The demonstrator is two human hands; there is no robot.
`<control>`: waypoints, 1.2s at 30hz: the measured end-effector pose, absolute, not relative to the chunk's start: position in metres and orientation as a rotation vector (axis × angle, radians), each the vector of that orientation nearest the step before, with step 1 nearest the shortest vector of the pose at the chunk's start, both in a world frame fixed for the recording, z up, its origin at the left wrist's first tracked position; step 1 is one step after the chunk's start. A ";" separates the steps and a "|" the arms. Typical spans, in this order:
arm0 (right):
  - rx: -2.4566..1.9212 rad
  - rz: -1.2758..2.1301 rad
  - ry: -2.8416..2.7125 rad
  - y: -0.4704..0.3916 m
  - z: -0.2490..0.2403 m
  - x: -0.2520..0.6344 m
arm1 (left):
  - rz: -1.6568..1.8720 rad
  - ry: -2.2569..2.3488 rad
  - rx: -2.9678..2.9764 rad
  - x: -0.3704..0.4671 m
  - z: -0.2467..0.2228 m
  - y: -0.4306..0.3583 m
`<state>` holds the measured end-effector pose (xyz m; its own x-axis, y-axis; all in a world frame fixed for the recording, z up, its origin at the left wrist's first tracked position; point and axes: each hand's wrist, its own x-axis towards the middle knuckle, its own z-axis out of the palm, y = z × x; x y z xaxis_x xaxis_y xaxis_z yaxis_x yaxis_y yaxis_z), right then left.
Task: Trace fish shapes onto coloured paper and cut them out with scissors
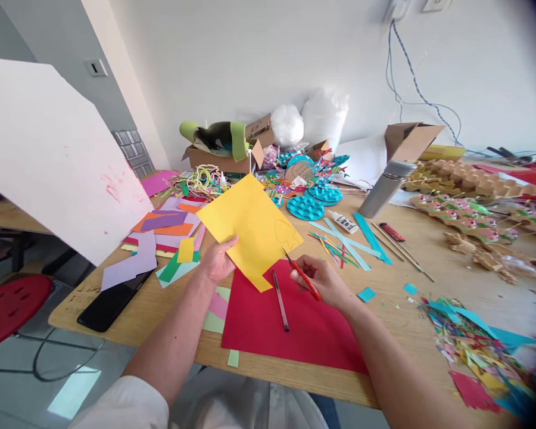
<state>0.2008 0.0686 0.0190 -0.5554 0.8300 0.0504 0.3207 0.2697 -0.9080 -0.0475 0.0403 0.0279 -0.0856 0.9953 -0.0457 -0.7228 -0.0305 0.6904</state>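
We hold the yellow sheet (243, 229) above the far left part of the red sheet (312, 339), our left hand (218, 262) pinching it between thumb and fingers, our right hand (319, 277) with its fingers closed on the scissors (310, 285); whether the blades bite the paper, we cannot tell. A pen (280, 301) lies on the red sheet. Left of the red sheet we have a phone (111, 307), partly under lilac paper (136, 262); right of it, a heap of scraps (477, 339) covers some worktop (154, 316). Beyond it stands a grey flask (382, 193). Well beyond the red sheet, a cardboard box (214, 161) has a green-and-black object (218, 140) across its top; beyond its right side, an egg carton (464, 220) carries small colourful pieces. Our left forearm passes left of the red sheet, our right over its right edge
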 end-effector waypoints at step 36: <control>-1.047 1.334 -1.897 0.067 0.017 0.200 | 1.534 0.661 0.570 -0.041 0.026 0.040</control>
